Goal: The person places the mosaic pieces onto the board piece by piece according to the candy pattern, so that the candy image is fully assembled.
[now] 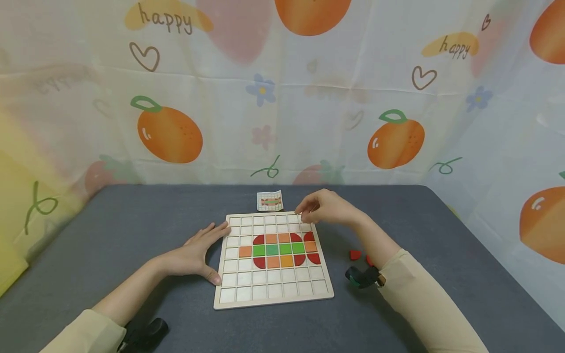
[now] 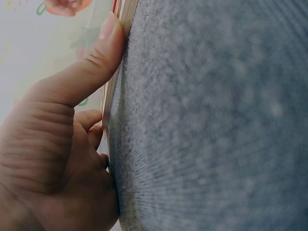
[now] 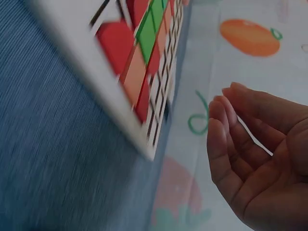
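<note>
A wooden grid board (image 1: pixel 269 293) lies on the table, with red rounded pieces (image 1: pixel 258 239), green squares (image 1: pixel 285 248) and orange squares (image 1: pixel 244 251) set in its middle rows. My left hand (image 1: pixel 187 255) rests spread along the board's left edge, thumb near the lower corner, fingertips near the upper one. In the left wrist view its thumb (image 2: pixel 91 72) touches the board's side. Above the board's far right corner hovers my right hand (image 1: pixel 328 208). The right wrist view shows that hand (image 3: pixel 260 154) with loosely bent fingers and nothing visible between them.
Behind the board lies a small pattern card (image 1: pixel 269 201). Loose red pieces (image 1: pixel 355 255) sit right of the board, partly covered by the right forearm and its black wrist strap (image 1: pixel 363 277). A printed curtain (image 1: pixel 282 122) hangs along the back of the grey table (image 1: pixel 176 314).
</note>
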Demonstrator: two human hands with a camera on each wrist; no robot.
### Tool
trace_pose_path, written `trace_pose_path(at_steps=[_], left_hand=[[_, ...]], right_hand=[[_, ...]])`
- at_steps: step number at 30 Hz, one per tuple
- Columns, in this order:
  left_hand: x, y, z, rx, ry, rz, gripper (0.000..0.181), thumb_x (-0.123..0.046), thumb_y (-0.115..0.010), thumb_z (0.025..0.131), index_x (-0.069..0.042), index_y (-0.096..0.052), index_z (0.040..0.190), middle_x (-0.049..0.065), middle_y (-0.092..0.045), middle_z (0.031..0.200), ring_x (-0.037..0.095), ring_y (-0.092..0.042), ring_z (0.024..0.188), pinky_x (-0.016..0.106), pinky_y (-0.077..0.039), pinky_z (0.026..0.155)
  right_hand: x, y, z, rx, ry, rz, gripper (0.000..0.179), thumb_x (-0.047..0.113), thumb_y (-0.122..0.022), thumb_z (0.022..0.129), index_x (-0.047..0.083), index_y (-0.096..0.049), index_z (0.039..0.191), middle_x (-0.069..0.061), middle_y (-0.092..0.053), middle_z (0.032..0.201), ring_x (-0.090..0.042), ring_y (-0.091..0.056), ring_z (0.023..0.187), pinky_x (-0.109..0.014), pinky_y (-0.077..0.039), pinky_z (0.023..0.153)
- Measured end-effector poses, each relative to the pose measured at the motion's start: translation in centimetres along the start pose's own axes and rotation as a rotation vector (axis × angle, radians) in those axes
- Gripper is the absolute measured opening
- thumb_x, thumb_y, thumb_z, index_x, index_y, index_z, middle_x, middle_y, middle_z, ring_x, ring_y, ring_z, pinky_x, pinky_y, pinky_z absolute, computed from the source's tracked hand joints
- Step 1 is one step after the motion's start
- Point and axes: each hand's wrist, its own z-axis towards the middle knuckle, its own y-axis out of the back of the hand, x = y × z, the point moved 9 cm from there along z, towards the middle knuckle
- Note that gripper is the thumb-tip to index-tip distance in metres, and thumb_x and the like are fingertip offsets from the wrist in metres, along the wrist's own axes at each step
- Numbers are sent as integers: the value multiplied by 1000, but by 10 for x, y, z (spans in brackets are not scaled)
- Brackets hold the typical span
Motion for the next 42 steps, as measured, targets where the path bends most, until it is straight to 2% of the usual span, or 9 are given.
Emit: trace_pose_path(at_steps=[4,11,17,25,31,36,42], left_hand=[[-1,2,-1,-2,-13,-3,122,-43,-91,62,-6,-23,157,17,-12,167,51,0,151,80,-6,108],[-2,2,-2,7,-13,-3,121,-43,-90,63,-7,-23,157,17,-12,167,51,0,152,79,-5,109],[-2,1,-2,7,-13,-6,121,-43,-91,63,-7,-23,157,17,-12,167,51,0,152,79,-5,109],[-1,1,-1,8,-15,-2,121,-43,-90,63,-7,-23,157,17,-12,167,51,0,152,79,-5,109],[-1,1,-1,7,-14,0,121,-43,-91,63,-7,-23,157,18,-12,167,51,0,152,78,-5,110],[-1,1,-2,7,-17,1,121,-43,-91,63,-6,-23,157,18,-12,167,52,0,152,78,-5,111],[-2,2,-2,3,-16,0,121,-43,-91,63,-6,-24,157,18,-13,167,52,0,151,78,-5,110]], right_hand=[[-15,10,-11,1,-7,-26,29,14,-68,91,3,-70,118,-8,-73,96,-37,-63,88,-44,-53,80],[-44,20,-29,33,-42,-32,26,13,-70,90,1,-71,114,-12,-75,100,-27,-67,88,-40,-55,76],[-73,19,-42,130,-97,-32,28,14,-72,88,2,-71,113,-10,-75,100,-15,-68,86,-32,-56,77],[-103,20,-60,222,-162,1,31,17,-75,86,1,-69,112,-3,-74,95,-9,-67,87,-28,-55,82],[-104,15,-65,287,-125,3,32,16,-78,84,-1,-67,109,-2,-66,91,-10,-61,83,-25,-52,77],[-98,10,-65,314,-101,-24,33,15,-82,79,1,-65,103,-4,-56,86,-13,-51,79,-24,-45,68],[-95,7,-66,325,-100,-29,34,11,-84,76,0,-63,101,-6,-49,84,-14,-44,74,-23,-40,64]])
